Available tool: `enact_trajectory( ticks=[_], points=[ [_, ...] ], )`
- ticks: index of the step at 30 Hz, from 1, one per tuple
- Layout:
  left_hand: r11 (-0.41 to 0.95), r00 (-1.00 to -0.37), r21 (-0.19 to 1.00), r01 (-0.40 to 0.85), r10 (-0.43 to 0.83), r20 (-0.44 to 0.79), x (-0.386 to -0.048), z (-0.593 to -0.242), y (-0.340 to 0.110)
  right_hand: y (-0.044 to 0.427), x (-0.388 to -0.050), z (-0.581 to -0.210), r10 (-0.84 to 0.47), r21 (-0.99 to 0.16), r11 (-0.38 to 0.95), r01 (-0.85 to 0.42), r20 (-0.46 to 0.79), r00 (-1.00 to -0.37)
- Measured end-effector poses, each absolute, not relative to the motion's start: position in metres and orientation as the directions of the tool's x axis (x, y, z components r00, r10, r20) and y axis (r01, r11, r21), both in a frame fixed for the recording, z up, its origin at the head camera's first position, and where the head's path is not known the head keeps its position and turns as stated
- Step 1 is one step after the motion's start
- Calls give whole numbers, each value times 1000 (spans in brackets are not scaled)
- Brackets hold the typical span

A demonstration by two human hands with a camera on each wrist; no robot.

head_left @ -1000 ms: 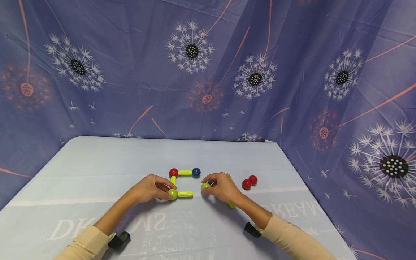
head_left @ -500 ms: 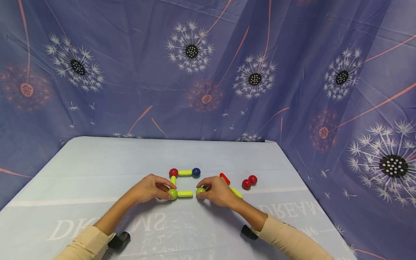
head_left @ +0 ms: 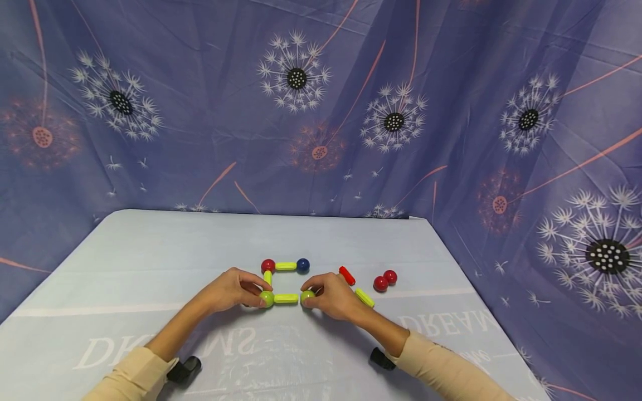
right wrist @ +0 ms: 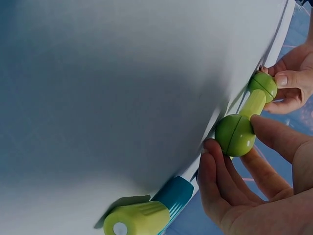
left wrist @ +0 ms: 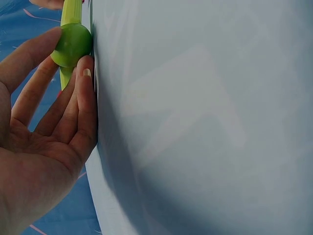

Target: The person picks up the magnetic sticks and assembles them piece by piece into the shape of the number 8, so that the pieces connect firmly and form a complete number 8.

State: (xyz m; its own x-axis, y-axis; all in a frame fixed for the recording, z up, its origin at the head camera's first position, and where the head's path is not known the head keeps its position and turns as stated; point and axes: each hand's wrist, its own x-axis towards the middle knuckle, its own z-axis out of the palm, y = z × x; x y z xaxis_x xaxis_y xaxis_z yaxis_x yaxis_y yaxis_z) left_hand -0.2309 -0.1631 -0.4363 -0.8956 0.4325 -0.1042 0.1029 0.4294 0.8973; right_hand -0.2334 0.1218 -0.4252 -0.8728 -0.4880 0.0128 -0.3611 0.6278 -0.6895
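In the head view my left hand (head_left: 236, 291) holds a green ball (head_left: 267, 299) between thumb and fingers. From it one yellow-green stick (head_left: 286, 299) points right; another (head_left: 268, 277) runs back to a red ball (head_left: 268, 265). A further yellow-green stick (head_left: 286, 266) joins that red ball to a dark blue ball (head_left: 303, 265). My right hand (head_left: 332, 296) pinches a second green ball (head_left: 307, 298) at the first stick's right end. The right wrist view shows this green ball (right wrist: 235, 135) against the stick (right wrist: 253, 103). Fingers partly cover both green balls.
Right of my right hand lie a red stick (head_left: 346, 275) and a loose yellow-green stick (head_left: 364, 297). Two red balls (head_left: 385, 280) sit farther right. A teal piece (right wrist: 175, 196) shows beside the loose stick in the right wrist view. A patterned curtain (head_left: 321, 111) hangs behind the table.
My right hand has moved left with its green ball, up to the stick's end. The red stick and loose yellow-green stick have come into sight. My left hand has stayed put.
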Motion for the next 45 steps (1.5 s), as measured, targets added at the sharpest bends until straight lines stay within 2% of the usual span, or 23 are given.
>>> enact_trajectory(
  ticks=[45],
  points=[
    [416, -898, 904, 103, 430, -96, -228, -435, -163, 117, -236, -426, -490, -665, 639, -386, 35, -871]
  ],
)
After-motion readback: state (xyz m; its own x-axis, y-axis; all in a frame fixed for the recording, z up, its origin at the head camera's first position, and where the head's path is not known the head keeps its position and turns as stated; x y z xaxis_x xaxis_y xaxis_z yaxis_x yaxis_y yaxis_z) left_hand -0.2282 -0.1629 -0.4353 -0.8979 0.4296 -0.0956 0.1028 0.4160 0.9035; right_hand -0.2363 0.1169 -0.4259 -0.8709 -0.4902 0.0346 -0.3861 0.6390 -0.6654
